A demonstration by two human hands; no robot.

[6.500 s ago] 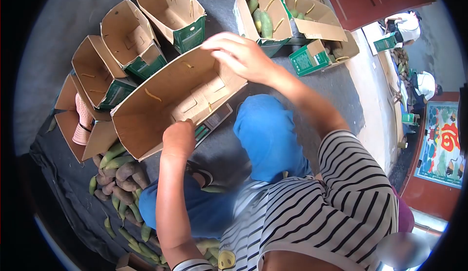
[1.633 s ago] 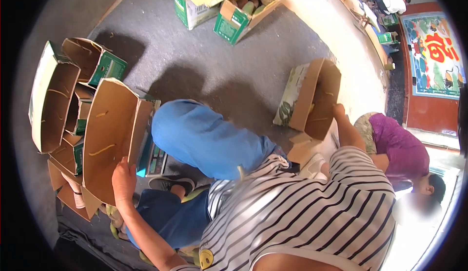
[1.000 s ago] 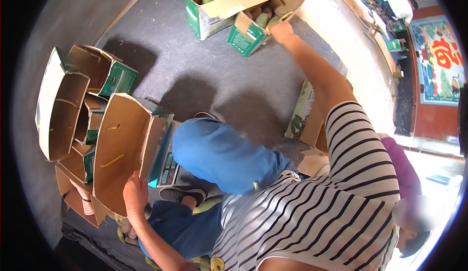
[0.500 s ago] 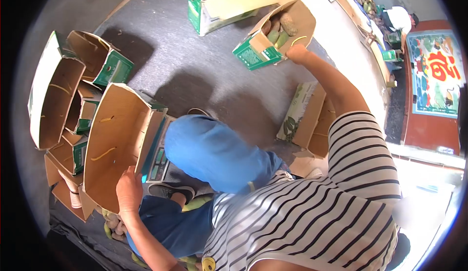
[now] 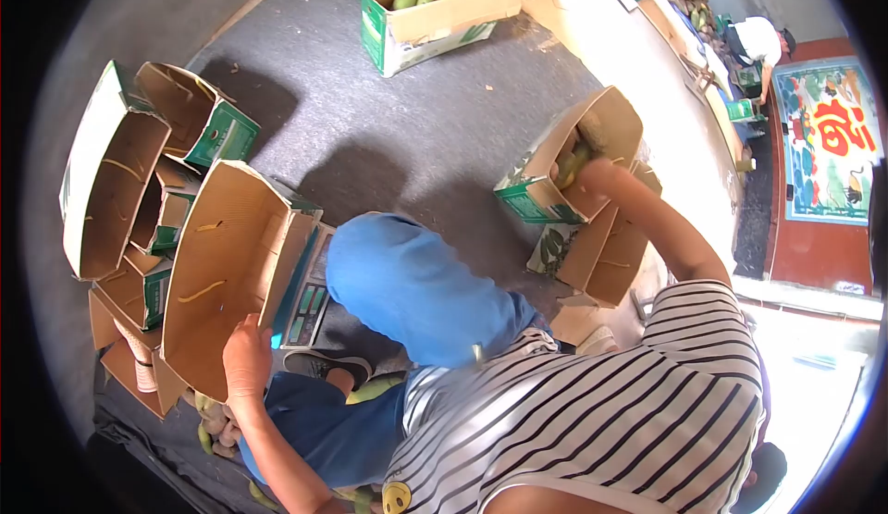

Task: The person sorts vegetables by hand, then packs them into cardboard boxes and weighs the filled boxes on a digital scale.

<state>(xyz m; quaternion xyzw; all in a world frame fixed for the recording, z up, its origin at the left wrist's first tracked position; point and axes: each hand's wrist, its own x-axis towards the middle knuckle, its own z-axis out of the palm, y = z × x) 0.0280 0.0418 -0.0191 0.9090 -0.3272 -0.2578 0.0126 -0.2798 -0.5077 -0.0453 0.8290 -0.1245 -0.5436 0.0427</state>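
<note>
My left hand (image 5: 246, 360) grips the near rim of a tall empty cardboard box (image 5: 217, 283) that stands tilted on a weighing scale (image 5: 306, 289). My right hand (image 5: 592, 174) reaches out to the right and holds the rim of a smaller green-printed carton (image 5: 564, 173) with green fruit inside; the carton is tipped toward me above another open box (image 5: 606, 255). My blue-trousered knee (image 5: 407, 287) lies between the two hands.
Several empty cartons (image 5: 120, 190) are stacked at the left. A carton with green fruit (image 5: 435, 0) stands at the top on the dark mat. Loose fruit (image 5: 215, 426) lies under my left arm. A person in white (image 5: 758, 40) crouches far right.
My right hand took the fruit carton from beside the far box and drew it back toward me, down over the open box at my right. My left hand stayed on the tall box.
</note>
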